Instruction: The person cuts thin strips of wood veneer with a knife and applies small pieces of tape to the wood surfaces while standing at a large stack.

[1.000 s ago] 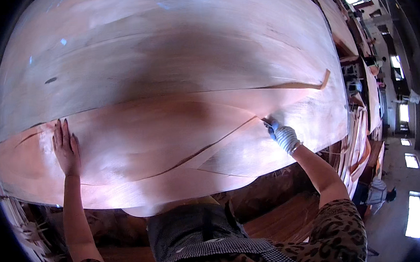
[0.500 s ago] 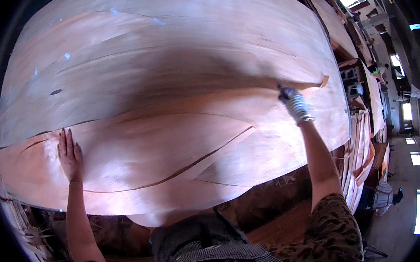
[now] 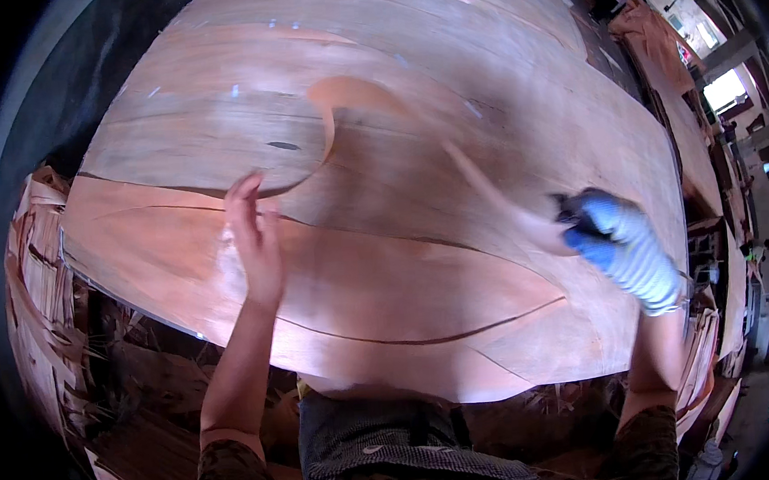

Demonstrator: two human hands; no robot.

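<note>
Left hand (image 3: 253,240) flat on veneer sheet (image 3: 386,267) (right hand (image 3: 621,246) gripping a strip (image 3: 488,188))

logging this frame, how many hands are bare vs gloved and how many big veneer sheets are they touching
bare hand: 1
gloved hand: 1
big veneer sheet under both hands: 1
total: 3

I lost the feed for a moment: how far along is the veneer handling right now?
Done: a wide veneer sheet lies spread across the stack. In hand: the gloved right hand grips a blurred strip of veneer lifted above the sheet, while the bare left hand presses flat on the lower sheet. Left: the strip is not laid flat, and long splits show in the lower sheet.
</note>
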